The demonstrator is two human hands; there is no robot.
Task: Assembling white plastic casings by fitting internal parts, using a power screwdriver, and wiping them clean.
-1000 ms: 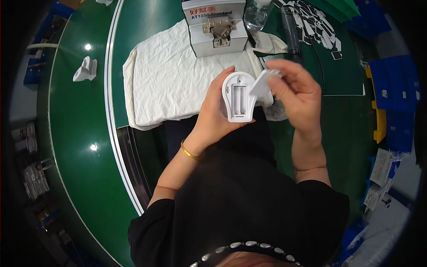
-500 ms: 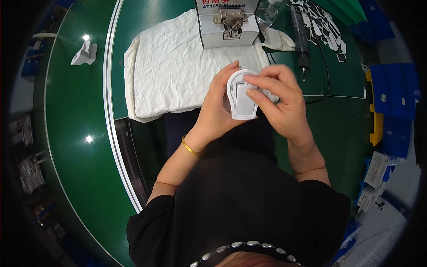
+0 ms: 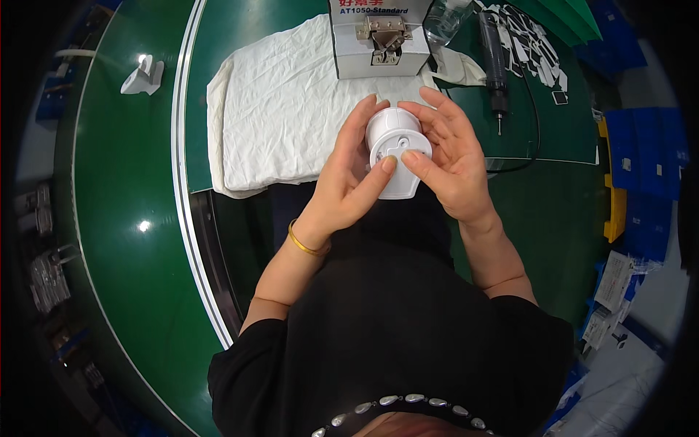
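Between my two hands, just in front of the padded white cloth's near edge, is a white plastic housing [image 3: 398, 186] with a rounded barrel at its far end and a flat, tapering face. My left hand [image 3: 341, 182] grips its left side, the thumb pressed on the face. From the right, my right hand [image 3: 462, 171] holds it too, thumb tip on the face and fingers curved around the barrel. Small recessed holes show in the face near the thumbs. The underside of the housing is hidden.
A folded white cloth [image 3: 273, 124] lies on the green table. Behind it stands a box [image 3: 382, 67] with a metal bracket. To its right are a dark electric screwdriver [image 3: 494, 65] and scattered small flat pieces [image 3: 535, 54]. A white plastic part [image 3: 142, 76] sits far left.
The housing has been turned so its barrel and holed face show. My right fingers have gone from pinching at the face to wrapping the right side; my left thumb has come onto the face.
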